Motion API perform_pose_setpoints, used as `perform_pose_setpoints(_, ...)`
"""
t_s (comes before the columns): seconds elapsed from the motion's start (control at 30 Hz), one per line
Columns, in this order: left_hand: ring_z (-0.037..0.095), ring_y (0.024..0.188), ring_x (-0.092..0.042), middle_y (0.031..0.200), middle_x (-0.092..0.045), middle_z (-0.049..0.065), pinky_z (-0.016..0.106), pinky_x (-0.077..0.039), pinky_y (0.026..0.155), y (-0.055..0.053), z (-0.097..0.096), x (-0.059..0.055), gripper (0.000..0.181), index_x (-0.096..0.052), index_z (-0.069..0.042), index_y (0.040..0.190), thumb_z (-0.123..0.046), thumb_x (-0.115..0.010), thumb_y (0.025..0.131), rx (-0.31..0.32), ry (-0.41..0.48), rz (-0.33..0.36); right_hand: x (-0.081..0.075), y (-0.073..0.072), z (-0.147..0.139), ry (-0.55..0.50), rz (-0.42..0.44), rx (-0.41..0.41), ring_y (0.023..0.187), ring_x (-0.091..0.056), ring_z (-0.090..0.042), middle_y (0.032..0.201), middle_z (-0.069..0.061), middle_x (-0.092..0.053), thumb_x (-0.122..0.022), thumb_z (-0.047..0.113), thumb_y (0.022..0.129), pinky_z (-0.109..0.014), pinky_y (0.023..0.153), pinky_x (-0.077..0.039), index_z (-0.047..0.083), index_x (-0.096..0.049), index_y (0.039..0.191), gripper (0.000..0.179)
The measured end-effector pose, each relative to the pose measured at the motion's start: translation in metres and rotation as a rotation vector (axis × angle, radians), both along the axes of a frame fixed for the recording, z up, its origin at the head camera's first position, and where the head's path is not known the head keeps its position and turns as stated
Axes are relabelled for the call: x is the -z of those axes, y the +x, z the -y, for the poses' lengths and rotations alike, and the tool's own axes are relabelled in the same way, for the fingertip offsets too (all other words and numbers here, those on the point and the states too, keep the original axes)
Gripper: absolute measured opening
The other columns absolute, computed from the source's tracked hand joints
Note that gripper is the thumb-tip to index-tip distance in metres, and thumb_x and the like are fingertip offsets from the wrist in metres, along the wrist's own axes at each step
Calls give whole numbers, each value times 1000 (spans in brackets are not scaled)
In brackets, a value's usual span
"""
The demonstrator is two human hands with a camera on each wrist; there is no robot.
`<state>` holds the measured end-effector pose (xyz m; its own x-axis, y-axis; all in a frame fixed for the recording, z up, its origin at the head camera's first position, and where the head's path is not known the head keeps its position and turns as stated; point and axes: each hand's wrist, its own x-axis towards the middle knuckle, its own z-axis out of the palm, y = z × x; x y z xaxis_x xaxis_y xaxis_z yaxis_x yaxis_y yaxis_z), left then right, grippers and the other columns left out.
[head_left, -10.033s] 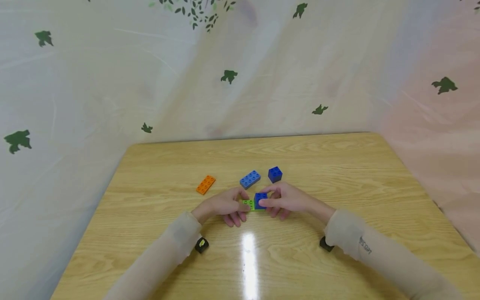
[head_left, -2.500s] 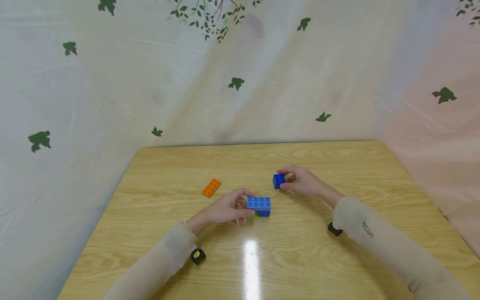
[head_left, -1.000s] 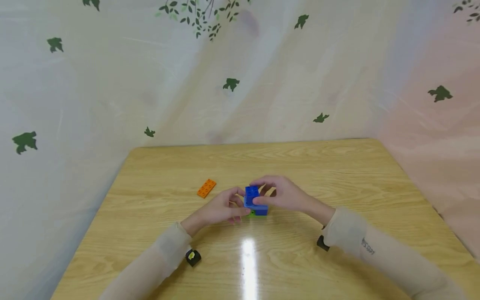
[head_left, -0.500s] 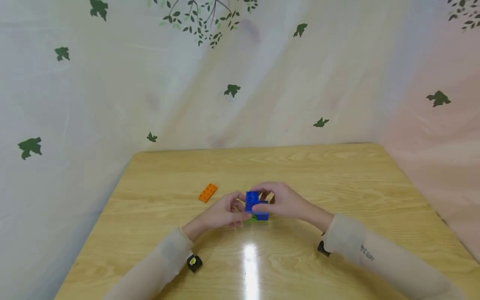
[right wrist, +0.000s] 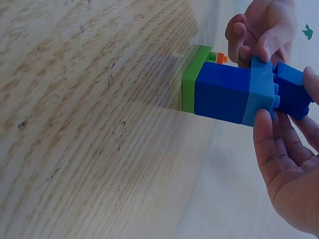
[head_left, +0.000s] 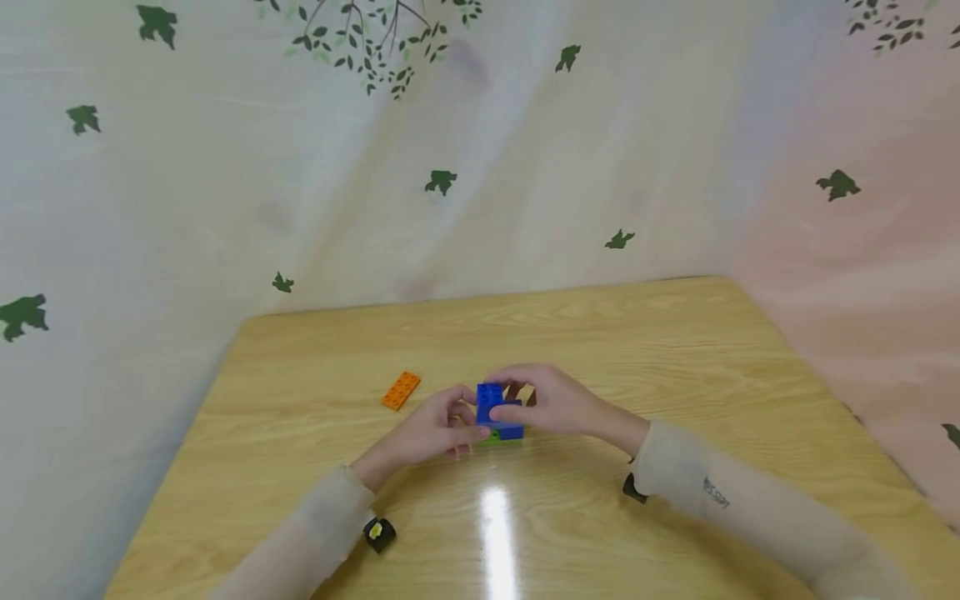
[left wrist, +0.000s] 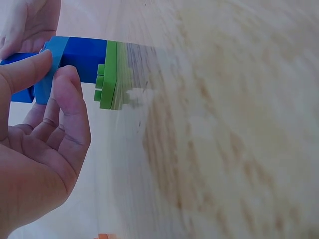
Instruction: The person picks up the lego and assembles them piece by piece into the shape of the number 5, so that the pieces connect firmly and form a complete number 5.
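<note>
A green building-block plate (right wrist: 192,79) stands on the table, carrying a dark blue brick (right wrist: 222,92) on one end. A longer light blue brick (right wrist: 257,92) lies across the top of that brick, its other end overhanging the plate. My left hand (head_left: 432,427) pinches the overhanging end between thumb and fingers. On that same end is a second dark blue brick (head_left: 488,402), held by my right hand (head_left: 553,401). In the right wrist view it looks slightly tilted against the light blue studs; whether it is fully seated I cannot tell. A right fingertip touches the light blue brick.
An orange plate (head_left: 401,391) with studs lies on the wooden table (head_left: 622,333), behind and left of the stack. Behind the table hangs a pale cloth (head_left: 337,167) with leaf prints. A dark wrist camera (head_left: 379,534) sits under the left sleeve.
The light blue brick, earlier on the table, is now on the stack. The right hand has brought the second dark blue brick from the table onto its left end; lately the hands barely move.
</note>
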<state>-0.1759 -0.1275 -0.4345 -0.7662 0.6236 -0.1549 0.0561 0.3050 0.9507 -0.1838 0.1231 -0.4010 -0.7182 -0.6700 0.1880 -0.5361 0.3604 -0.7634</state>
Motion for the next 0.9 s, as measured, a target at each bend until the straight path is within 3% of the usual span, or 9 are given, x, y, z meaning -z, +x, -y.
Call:
perform_pose_setpoints(0.2,30,70,-67,92,-68,10,34,-56,57,-2,-9,1,39,-51,-4,122,-22,-74,95,9,8,8,2,1,-8,2,2,12,94,-66,-13,115,1,-71,-72,31,97,-33,67,-60,10,-66,131,41)
perform_pose_setpoints(0.43,33,71,-67,93,-67,10,37,-56,58,0,-3,-1,40,-51,-3,122,-21,-74,95,0,17,18,5,0,-2,-41,24,3,95,-67,-14,115,0,-71,-74,27,95,-35,69,-60,10,-67,131,40)
perform_pose_setpoints(0.67,40,69,-63,89,-67,12,30,-52,53,0,-2,-6,35,-52,-3,122,-18,-72,97,19,25,-11,3,0,0,-22,40,12,94,-68,-14,115,-3,-71,-75,25,94,-37,70,-60,8,-67,130,41)
perform_pose_setpoints(0.9,38,69,-61,92,-66,10,29,-52,53,-1,2,-3,33,-53,-2,120,-16,-71,97,29,25,-41,0,-1,6,10,38,11,90,-68,-11,114,-3,-72,-77,27,93,-32,68,-60,8,-68,128,41)
